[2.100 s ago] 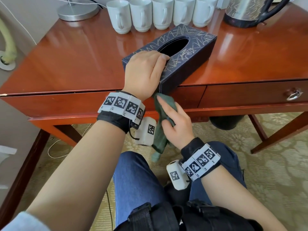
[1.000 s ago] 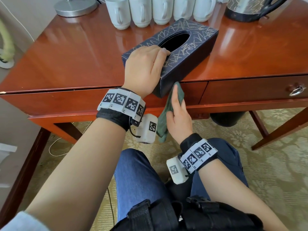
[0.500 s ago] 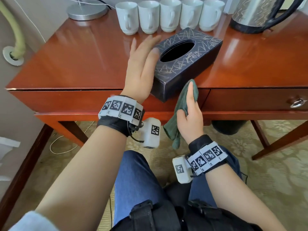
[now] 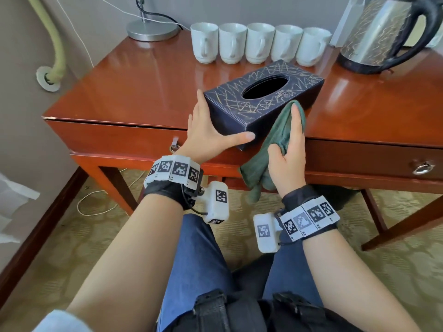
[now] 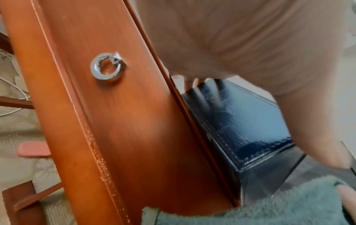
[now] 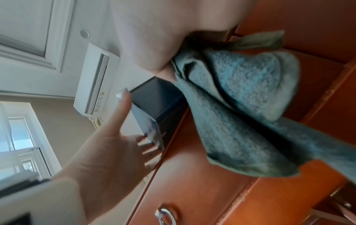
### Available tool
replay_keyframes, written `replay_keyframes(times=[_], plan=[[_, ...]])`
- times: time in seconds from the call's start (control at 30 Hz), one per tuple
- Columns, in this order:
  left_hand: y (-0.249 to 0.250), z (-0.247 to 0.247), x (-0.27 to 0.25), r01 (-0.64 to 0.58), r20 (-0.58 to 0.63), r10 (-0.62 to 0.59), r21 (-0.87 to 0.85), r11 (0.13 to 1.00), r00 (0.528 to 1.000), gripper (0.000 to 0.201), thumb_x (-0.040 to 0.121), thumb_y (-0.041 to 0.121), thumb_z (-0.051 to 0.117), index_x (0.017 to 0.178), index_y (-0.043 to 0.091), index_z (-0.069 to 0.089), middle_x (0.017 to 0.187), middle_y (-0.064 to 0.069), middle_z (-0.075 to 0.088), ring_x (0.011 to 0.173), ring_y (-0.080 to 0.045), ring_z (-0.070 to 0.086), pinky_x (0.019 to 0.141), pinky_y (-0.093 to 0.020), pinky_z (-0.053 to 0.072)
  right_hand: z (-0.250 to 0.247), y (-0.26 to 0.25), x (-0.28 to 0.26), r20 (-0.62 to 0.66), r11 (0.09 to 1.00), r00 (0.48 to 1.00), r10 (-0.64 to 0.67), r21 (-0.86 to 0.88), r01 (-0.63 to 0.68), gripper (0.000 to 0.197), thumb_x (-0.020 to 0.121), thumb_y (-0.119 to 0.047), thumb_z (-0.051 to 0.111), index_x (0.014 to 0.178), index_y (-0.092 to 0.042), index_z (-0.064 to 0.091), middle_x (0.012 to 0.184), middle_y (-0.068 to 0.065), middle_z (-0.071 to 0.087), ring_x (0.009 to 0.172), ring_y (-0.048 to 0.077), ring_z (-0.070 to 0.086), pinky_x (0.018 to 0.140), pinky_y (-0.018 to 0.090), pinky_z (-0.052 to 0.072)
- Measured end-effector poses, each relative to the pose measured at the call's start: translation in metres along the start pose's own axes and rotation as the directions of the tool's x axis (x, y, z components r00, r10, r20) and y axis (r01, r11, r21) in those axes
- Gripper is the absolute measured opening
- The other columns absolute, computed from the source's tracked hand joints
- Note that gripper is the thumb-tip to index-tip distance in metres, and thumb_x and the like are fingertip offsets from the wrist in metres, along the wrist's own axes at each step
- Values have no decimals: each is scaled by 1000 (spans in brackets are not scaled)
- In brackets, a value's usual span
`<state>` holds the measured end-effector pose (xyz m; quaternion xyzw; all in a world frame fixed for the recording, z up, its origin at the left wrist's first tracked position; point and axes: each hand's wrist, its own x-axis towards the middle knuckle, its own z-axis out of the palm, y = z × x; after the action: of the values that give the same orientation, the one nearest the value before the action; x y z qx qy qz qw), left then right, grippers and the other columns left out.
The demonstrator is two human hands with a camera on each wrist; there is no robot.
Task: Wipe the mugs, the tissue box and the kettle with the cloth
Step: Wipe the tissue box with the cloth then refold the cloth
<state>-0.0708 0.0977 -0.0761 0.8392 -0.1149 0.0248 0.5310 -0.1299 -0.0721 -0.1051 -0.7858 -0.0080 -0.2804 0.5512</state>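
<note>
A dark navy tissue box (image 4: 261, 101), stitched along its edges and marked with gold scribble lines, is set askew at the front edge of the desk (image 4: 134, 92), its oval top opening showing dark inside. A green terry cloth (image 4: 275, 149) is pressed against the box's near right side, its loose end hanging down past the desk front. Five white mugs (image 4: 260, 43) are lined up side by side behind the box, handles turned toward the viewer. A steel kettle (image 4: 376, 34) with a black base and handle is stood upright at the right rear of the desk.
</note>
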Motion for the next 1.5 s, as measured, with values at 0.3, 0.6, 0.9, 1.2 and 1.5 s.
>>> replay_keyframes(times=[0.3,0.6,0.9,1.2,1.5], plan=[[-7,-2,10,-9,-46,11,36,999,999,136,48,85,71,152,17,17,152,5,34,144,-20,23,119,-48,20,-25,-24,13,161,955,974,158,226,-193,72,80,14,50,132,-36,50,138,-9,44,122,-7,44,103,20,41],[41,-21,12,-343,-285,313,-59,938,906,68,75,49,70,133,20,50,138,3,44,134,-10,35,109,-12,24,-22,-47,41,244,867,957,158,430,-252,71,76,18,52,120,-36,61,131,-7,58,117,9,57,96,34,50],[90,-6,9,-371,80,365,90,924,928,16,85,32,74,82,17,71,75,24,63,84,7,54,90,-26,39,-39,-64,56,272,756,962,19,626,-192,67,81,18,51,129,-29,52,139,8,51,124,20,54,97,39,48],[105,15,7,-301,15,308,-181,936,951,13,99,23,47,86,24,43,69,6,44,61,-4,41,63,-18,36,-65,-47,48,102,780,985,137,602,-171,28,77,-6,64,101,-19,66,111,6,65,104,17,62,88,33,49],[127,7,12,-360,248,397,-181,915,884,10,97,14,58,88,12,55,66,3,58,58,-3,50,58,-15,40,-76,-39,50,-87,995,992,88,50,-84,19,78,-32,68,84,-22,53,97,3,53,90,12,52,83,37,46]])
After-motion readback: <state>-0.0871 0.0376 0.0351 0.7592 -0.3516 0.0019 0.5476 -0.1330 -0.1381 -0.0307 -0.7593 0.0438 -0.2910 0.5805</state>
